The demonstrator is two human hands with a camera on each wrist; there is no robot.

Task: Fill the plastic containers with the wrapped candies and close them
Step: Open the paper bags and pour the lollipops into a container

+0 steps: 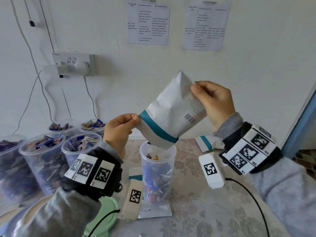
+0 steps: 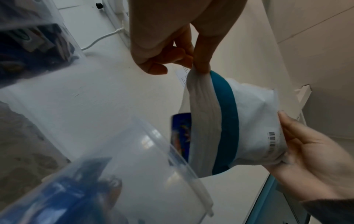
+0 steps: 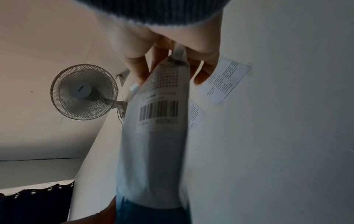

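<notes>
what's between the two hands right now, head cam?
The white bag with the teal band, tipped mouth-down into the open container. Left hand pinches its lower edge, right hand grips its upper end. Head view shows it.

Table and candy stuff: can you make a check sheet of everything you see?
Surface: table with floral cloth.
Job's things: white bag tipped mouth-down over open container, part full of candies; four full containers at left, lidless; green lid near the front edge.
Clutter: empty bags lying flat.
Grippers: left hand pinches the bag's mouth; right hand grips its bottom.
Cables: black wire on table; white leads from socket.
Surroundings: wall sheets; fan.
</notes>
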